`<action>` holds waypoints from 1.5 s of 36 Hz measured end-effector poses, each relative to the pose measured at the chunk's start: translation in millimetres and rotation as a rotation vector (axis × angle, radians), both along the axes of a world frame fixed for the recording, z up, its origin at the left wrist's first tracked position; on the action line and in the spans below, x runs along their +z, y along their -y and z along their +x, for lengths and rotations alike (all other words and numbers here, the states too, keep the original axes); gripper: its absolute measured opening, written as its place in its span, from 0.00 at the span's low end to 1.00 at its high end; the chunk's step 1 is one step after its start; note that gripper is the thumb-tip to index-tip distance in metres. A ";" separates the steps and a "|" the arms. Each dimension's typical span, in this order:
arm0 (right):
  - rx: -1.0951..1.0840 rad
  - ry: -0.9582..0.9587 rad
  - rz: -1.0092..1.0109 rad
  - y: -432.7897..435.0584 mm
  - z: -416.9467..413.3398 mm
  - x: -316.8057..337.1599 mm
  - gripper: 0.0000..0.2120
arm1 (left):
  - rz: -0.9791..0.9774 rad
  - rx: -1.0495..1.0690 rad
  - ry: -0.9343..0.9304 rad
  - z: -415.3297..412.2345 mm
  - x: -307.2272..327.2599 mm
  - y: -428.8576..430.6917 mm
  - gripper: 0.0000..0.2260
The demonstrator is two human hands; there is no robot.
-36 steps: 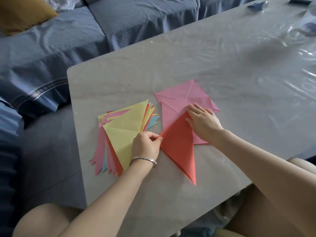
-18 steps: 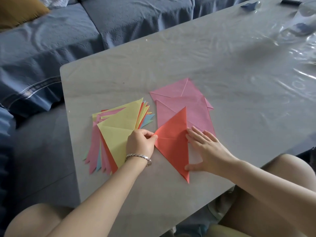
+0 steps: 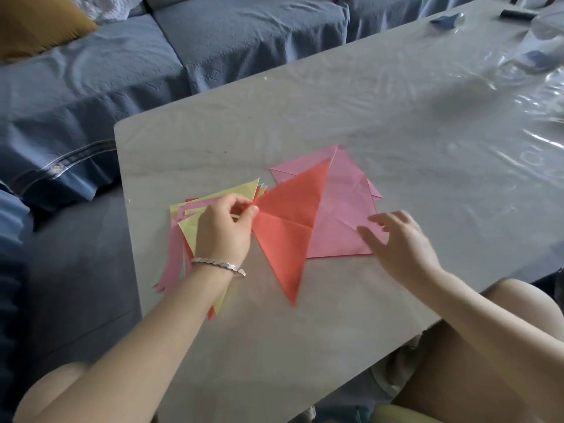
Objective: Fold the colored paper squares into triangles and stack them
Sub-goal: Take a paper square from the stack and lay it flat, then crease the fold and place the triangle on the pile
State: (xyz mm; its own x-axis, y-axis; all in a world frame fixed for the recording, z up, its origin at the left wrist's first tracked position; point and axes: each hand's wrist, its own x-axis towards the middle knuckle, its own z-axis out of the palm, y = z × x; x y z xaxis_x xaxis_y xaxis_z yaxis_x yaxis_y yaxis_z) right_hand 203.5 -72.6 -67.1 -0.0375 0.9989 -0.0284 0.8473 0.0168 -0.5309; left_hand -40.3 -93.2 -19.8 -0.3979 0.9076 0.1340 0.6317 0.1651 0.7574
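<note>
A red folded paper triangle (image 3: 290, 221) lies on the grey table (image 3: 305, 346), its right edge overlapping the pink paper squares (image 3: 341, 215). My left hand (image 3: 224, 227) pinches the triangle's left corner between thumb and fingers. A fanned stack of folded triangles (image 3: 195, 218), yellow on top with pink, red and blue beneath, lies partly hidden under that hand and wrist. My right hand (image 3: 399, 239) hovers over the pink squares' near right corner with fingers spread and relaxed, holding nothing.
A blue-covered sofa (image 3: 152, 71) runs along the table's far and left sides, with a mustard cushion (image 3: 36, 22) on it. Clear plastic sheeting (image 3: 518, 71) wrinkles over the table's right part. Small dark and blue items (image 3: 448, 19) lie at the far right corner. My knees sit below the near edge.
The red triangle has shifted up and to the right over the pink squares. My right hand has come off its edge and lifted to the right. My left hand keeps pinching the left corner.
</note>
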 end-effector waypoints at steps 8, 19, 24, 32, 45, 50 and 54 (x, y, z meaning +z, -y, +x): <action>-0.191 0.198 -0.316 -37.7 -10.1 3.9 0.34 | -0.080 0.129 -0.241 -65.8 -3.6 -15.8 0.03; -0.299 -0.239 -0.130 -27.4 2.0 -7.1 0.11 | 0.083 -0.171 -0.678 -20.5 -21.3 -0.7 0.09; -0.312 -0.329 -0.082 -19.9 13.4 -4.8 0.09 | -0.172 -0.300 -0.295 19.9 -27.8 -4.0 0.09; -0.237 -0.311 -0.095 -5.1 34.1 -4.1 0.07 | -0.409 -0.162 0.076 40.5 -46.9 -23.5 0.19; -0.219 -0.326 0.014 1.4 35.7 -1.5 0.06 | -0.446 -0.029 0.256 50.4 -50.1 -29.6 0.20; -0.204 -0.504 0.025 -0.8 36.9 0.5 0.11 | -0.379 -0.034 0.364 53.7 -46.0 -28.1 0.27; -0.189 -0.663 -0.021 1.4 28.2 6.6 0.07 | -0.317 -0.035 0.487 48.6 -37.1 -29.7 0.30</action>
State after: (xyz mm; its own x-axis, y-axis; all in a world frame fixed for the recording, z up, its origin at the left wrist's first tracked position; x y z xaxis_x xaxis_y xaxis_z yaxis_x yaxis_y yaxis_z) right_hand 231.7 -73.9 -60.5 0.1215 0.9894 -0.0791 0.3308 -0.1155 -0.9366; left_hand 8.3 -63.5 -57.0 -0.3147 0.8873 -0.3372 0.2319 0.4164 0.8791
